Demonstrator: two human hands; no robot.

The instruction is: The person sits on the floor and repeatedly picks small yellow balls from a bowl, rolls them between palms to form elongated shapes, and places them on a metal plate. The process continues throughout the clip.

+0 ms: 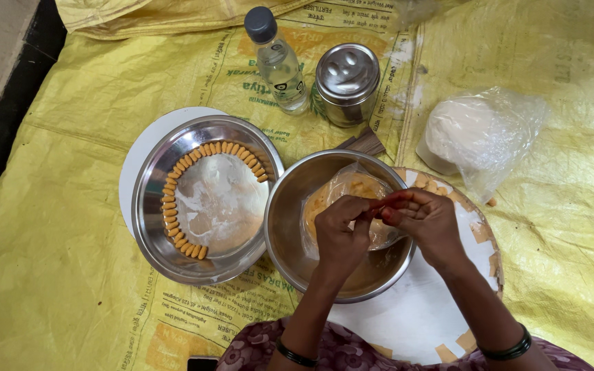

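Over the steel bowl (290, 227), left hand (338, 233) and right hand (424, 220) pinch a small dough piece (372, 206), its direction hidden.

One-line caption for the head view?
Both hands pinch orange dough over a round steel bowl beside a dough-lined steel plate.

Whole floor's covered in a bright yellow woven plastic sheet (70, 275) with green and orange print. The shiny round steel plate (147, 206) has a curved row of little orange-yellow dough pieces (170, 206) on a white floury patch. Same orange dough in clear plastic (342, 189) sits in the silver steel bowl (283, 206). The clear glass bottle (278, 62) has a dark grey cap.
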